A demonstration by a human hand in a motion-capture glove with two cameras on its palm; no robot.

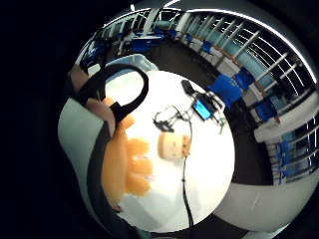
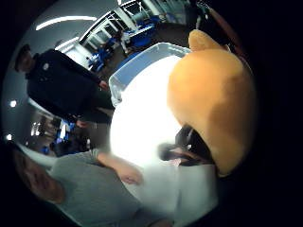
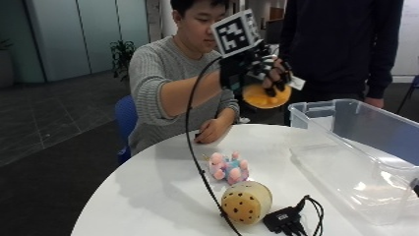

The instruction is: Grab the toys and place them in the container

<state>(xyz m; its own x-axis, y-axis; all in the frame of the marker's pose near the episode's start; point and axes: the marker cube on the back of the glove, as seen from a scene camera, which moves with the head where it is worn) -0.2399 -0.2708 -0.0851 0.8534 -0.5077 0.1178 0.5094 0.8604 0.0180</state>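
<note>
We are seeing the gloved right hand (image 3: 258, 73) raised in the upper middle of the outside view, its fingers curling around an orange plush toy (image 3: 266, 96) that is hanging just below the palm, above the table and left of the clear plastic container (image 3: 357, 142). The toy is looking rounded and soft, orange with a paler yellow patch on its face; in the thumb-side palm view it (image 2: 213, 99) is filling the right half of the picture. The container is sitting at the right of the round white table (image 3: 164, 196). Low in the frame a tan spotted plush (image 3: 246, 202) and a small pink and blue toy (image 3: 229, 168) are lying on the table. The bare left hand (image 3: 211, 132) is resting at the table's far edge.
</note>
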